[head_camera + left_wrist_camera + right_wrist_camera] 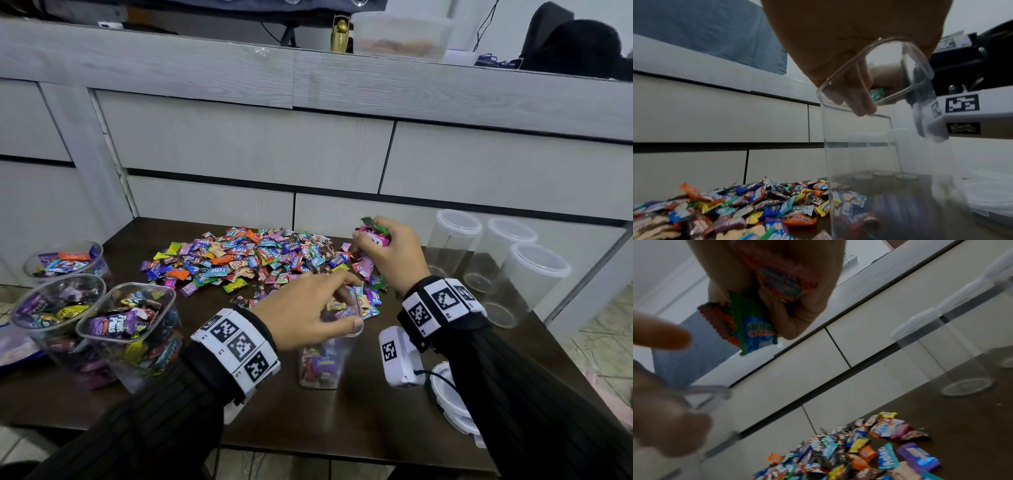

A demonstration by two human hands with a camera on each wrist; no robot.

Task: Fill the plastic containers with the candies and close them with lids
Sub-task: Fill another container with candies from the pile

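The desk carries the candy pile, kept within reach; the left hand grips the rim of a clear container, likely steadying it for filling; the right hand is closed round a few candies above the pile.

Left hand covers the rim of the clear square plastic container; its wrappers show only as a blur. Right hand hides most of its fistful of wrapped candies. Stack of white round lids partly behind the right sleeve. Right wrist view too blurred to read wrapper print.
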